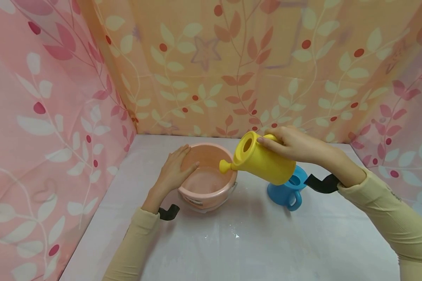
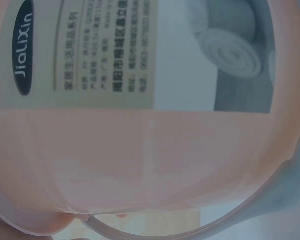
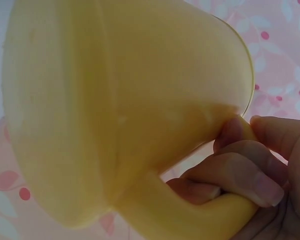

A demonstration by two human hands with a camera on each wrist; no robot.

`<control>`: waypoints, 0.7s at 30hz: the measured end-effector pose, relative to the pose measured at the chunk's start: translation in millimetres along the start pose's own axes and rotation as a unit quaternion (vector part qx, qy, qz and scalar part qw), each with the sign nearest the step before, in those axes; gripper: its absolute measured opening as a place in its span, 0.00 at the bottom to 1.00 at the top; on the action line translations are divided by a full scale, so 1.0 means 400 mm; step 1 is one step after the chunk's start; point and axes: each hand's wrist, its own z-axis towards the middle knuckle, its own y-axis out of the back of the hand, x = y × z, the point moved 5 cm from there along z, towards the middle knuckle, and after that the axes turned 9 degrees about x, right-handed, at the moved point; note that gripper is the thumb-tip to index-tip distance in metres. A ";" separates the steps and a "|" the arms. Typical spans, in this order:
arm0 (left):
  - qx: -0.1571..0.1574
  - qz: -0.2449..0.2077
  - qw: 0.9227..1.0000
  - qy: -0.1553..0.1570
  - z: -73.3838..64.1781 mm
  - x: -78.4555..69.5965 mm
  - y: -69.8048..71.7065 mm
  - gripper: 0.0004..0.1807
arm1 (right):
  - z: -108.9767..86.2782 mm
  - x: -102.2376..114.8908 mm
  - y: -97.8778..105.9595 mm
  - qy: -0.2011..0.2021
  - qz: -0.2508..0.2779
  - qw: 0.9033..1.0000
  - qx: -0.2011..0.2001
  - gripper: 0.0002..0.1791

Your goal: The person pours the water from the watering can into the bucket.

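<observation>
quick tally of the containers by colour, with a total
Yellow: 1, the plastic watering can with a short spout
Blue: 1, the plastic container with a loop handle
Peach: 1, the round plastic bucket with a label on its wall
Total: 3

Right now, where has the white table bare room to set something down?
The front middle, between left sleeve and right sleeve, bare except shiny spots; also left strip, between that sleeve and pink curtain. Crowded: farther back, around the bucket, yellow watering can and blue can.
</observation>
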 end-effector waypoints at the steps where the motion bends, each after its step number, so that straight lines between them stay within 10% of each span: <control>1: 0.000 -0.001 1.000 0.001 0.000 0.000 0.000 0.38 | 0.001 0.002 0.000 0.002 0.000 1.000 0.001 0.18; 21: 0.006 0.001 1.000 0.007 -0.003 -0.009 0.005 0.38 | 0.016 0.031 0.005 0.018 -0.006 1.000 0.020 0.17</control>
